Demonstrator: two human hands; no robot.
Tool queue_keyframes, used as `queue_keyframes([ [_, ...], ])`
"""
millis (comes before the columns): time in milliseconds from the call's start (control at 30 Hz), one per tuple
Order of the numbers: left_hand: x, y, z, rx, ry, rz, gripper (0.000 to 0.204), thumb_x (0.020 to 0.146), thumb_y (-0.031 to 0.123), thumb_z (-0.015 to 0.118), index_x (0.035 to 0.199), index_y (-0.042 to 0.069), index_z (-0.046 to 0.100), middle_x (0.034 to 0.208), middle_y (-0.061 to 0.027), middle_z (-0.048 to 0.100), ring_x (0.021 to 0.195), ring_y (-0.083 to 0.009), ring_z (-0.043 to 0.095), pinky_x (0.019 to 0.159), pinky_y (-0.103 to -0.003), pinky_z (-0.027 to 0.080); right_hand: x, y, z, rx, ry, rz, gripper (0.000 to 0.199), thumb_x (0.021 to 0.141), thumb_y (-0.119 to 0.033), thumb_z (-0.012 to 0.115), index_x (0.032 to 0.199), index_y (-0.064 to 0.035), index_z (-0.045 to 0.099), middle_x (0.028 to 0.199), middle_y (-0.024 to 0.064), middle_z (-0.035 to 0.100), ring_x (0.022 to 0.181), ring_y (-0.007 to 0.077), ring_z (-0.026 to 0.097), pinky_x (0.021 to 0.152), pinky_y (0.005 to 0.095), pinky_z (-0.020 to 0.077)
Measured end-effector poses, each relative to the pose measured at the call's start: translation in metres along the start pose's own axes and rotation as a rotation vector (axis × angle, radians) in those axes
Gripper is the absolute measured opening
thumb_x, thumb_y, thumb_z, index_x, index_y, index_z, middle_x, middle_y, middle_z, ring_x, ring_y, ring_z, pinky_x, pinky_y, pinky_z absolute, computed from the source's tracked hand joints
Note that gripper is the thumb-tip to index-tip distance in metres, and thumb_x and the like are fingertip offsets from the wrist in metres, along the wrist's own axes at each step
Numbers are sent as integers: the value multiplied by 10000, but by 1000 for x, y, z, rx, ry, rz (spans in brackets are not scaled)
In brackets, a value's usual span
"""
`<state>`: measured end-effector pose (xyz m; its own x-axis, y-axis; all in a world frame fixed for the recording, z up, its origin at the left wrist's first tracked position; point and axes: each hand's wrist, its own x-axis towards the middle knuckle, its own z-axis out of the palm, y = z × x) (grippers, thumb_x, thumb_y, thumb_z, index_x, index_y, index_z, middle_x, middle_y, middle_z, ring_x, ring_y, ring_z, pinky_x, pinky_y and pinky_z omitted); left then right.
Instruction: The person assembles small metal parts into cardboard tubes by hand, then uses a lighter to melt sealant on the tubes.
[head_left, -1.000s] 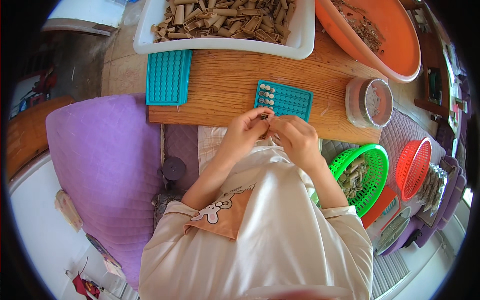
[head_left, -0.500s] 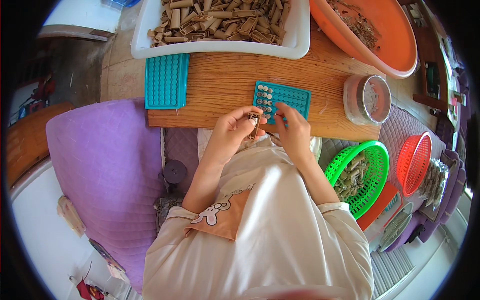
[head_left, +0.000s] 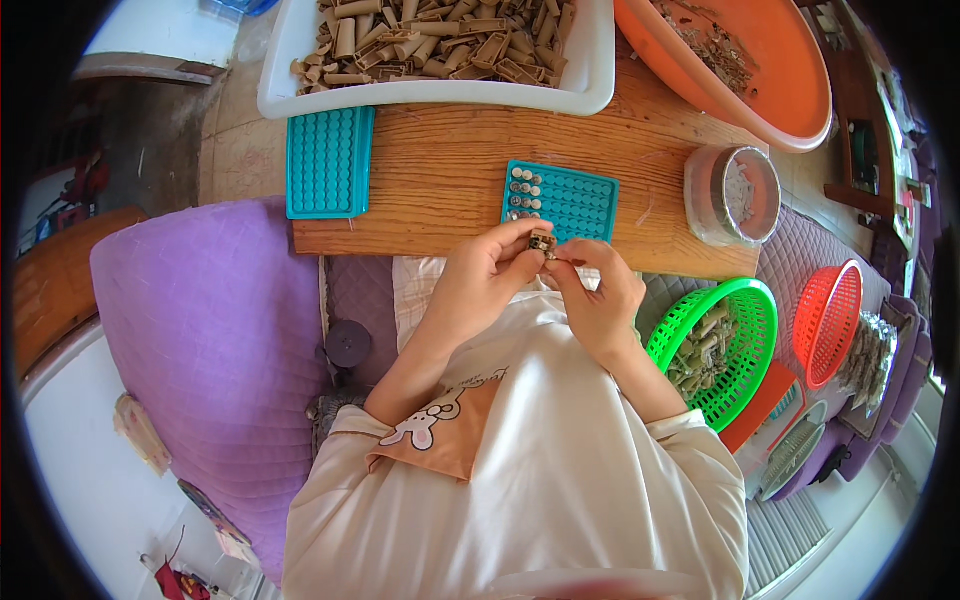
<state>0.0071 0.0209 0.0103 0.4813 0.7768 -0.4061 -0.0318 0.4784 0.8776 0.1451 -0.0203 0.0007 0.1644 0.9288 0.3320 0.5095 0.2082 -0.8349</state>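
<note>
My left hand (head_left: pixel 478 283) grips a small brown plastic casing (head_left: pixel 541 241) with shiny and dark parts inside its open face. The fingers of my right hand (head_left: pixel 603 298) are pinched together at the casing's right lower end; whatever they hold is too small and covered to make out. Just beyond both hands a teal tray (head_left: pixel 583 203) with rows of round recesses lies on the wooden table. Its left columns hold several small round silvery pieces (head_left: pixel 523 188), and my left hand hides the tray's near left corner.
Across the back stand a white bin (head_left: pixel 435 97) full of brown casings and an orange basin (head_left: pixel 797 90) with small scraps. A second teal tray (head_left: pixel 330 165) lies left, a clear round tub (head_left: pixel 705 205) right. Green (head_left: pixel 752 375) and red (head_left: pixel 828 320) baskets stand beside me at right.
My right hand has moved from the tray's near edge down to the casing. My left hand has shifted slightly right and turned the casing, so the hands now meet.
</note>
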Motion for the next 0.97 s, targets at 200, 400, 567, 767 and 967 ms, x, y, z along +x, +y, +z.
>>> queue_keyframes([
  [200, 1, 4, 7, -55, -55, 4, 259, 817, -13, 484, 1073, -52, 480, 883, -89, 592, 788, -110, 580, 693, -220, 464, -3, 4, -4, 7, 95, -161, 242, 653, 104, 636, 840, 15, 511, 772, 122, 593, 696, 194, 589, 613, 263, 488],
  [400, 0, -8, 5, -8, -77, -18, 258, 812, -10, 492, 1065, -60, 473, 843, -89, 606, 781, -102, 582, 675, -220, 460, -5, 4, -4, -68, 79, -149, 213, 641, 84, 637, 792, -16, 525, 712, 78, 598, 642, 202, 587, 555, 278, 489],
  [567, 0, -12, 2, 57, -75, -23, 237, 819, 11, 485, 1050, -41, 484, 810, -91, 615, 725, -113, 589, 611, -235, 445, -3, 0, -8, -101, -29, -63, 180, 644, 49, 638, 773, -35, 544, 695, 60, 588, 605, 194, 568, 511, 271, 461],
  [767, 2, 2, 3, 351, -98, 17, 230, 795, 45, 504, 1022, 6, 509, 756, -148, 603, 669, -217, 602, 599, -290, 440, 17, -3, -23, -62, -321, 165, 192, 648, 17, 654, 788, -29, 530, 699, 62, 568, 602, 166, 553, 516, 249, 429],
  [967, 8, 8, -1, 310, -131, 61, 239, 792, 63, 516, 1026, 16, 515, 763, -163, 607, 705, -228, 611, 648, -298, 457, 72, -10, -33, -79, -736, 319, 299, 624, -90, 642, 865, -22, 479, 799, 136, 509, 764, 287, 517, 665, 365, 419],
])
